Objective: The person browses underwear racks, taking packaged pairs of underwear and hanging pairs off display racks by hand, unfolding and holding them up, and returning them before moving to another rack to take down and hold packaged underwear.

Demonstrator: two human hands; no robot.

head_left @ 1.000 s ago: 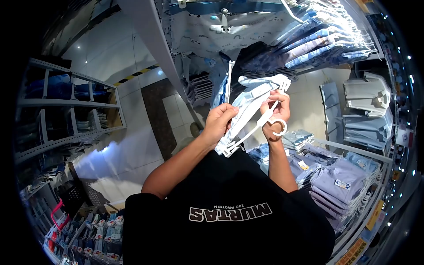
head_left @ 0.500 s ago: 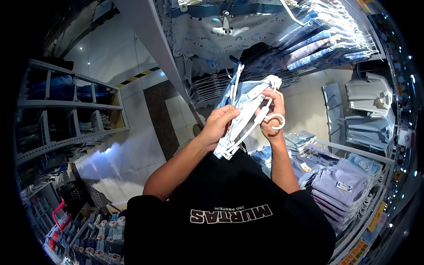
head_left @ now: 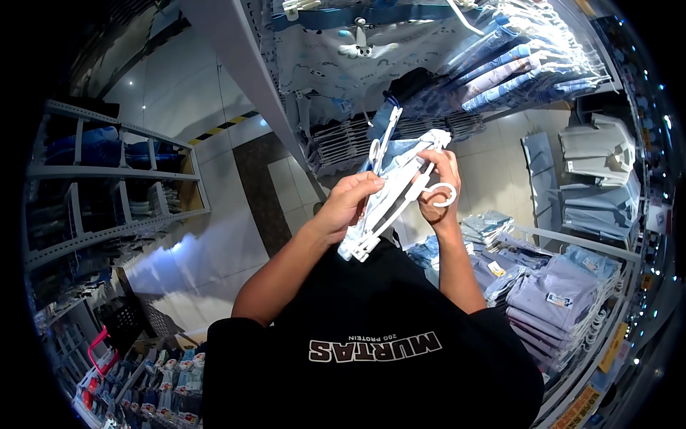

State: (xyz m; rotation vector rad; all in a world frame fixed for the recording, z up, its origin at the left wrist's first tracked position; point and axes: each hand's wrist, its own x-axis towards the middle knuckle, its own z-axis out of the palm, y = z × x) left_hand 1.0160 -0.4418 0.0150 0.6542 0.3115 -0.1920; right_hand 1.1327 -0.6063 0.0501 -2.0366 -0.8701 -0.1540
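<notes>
One white hook (head_left: 374,149) has newly appeared beyond the left hand (head_left: 348,205).

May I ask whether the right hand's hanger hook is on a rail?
Off: the hook shows at the right hand, no rail inside.

The garment (head_left: 401,166) partly hides the left hand (head_left: 348,203).

Lt. side, I see a grey shelf (head_left: 143,172): blue clothes (head_left: 96,146) in its upper cubbies, paler stacks (head_left: 163,201) below. Rt. & nr., a rack (head_left: 586,244) w/ a lilac stack (head_left: 543,286), white hooks (head_left: 597,319) poking out rt., & a blue-grey pile (head_left: 486,225) on the far side. Betw. them, pale tile floor (head_left: 204,250) w/ a dk. strip (head_left: 254,193) & yellow-blk. tape (head_left: 229,127).
</notes>
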